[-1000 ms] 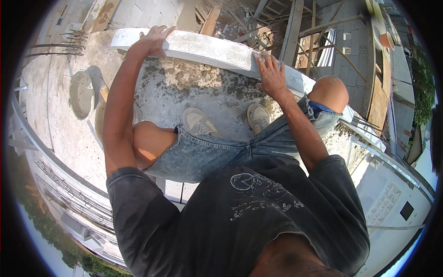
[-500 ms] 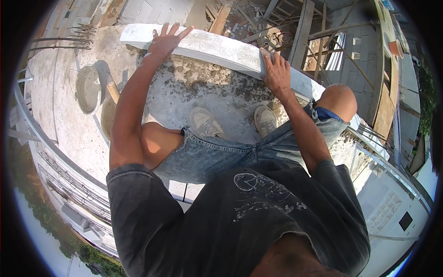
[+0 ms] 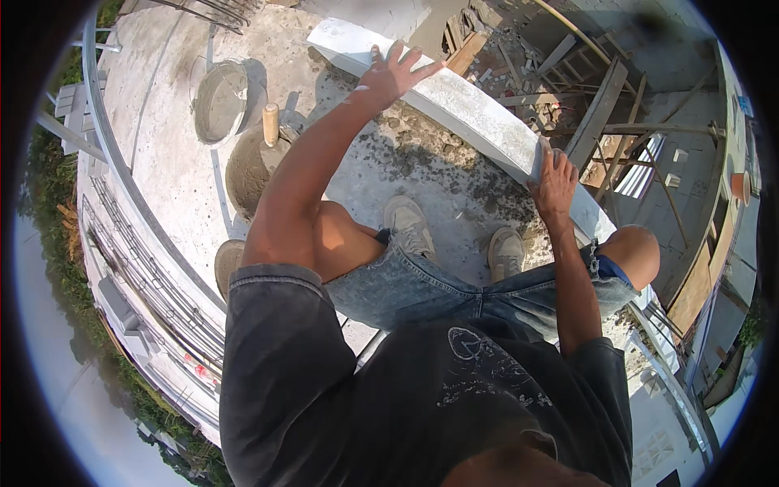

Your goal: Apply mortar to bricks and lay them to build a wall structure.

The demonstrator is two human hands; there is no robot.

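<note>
A long white building block (image 3: 479, 109) lies along the far edge of the concrete slab, before my shoes. My left hand (image 3: 398, 77) rests flat on its top towards the left end, fingers spread. At its right end my right hand (image 3: 556, 183) has its fingers curled over the edge. Another white block (image 3: 592, 215) continues the row beyond that hand, partly hidden by my forearm and knee. To my left stand a bucket of grey mortar (image 3: 221, 101) and a second mortar container (image 3: 247, 174). A tool's wooden handle (image 3: 270, 124) sticks up from the second; its lower part is unclear.
Past the blocks the level drops to rubble and timber planks (image 3: 596, 118). Thin steel rods (image 3: 215, 12) project at the far left. A metal rail (image 3: 109, 134) and rebar bundles (image 3: 146, 252) run along the left side. Another round container (image 3: 230, 264) sits beside my left arm.
My view has turned, so the scene slants and sits further right in the picture. Both hands stay at about the same places on the block.
</note>
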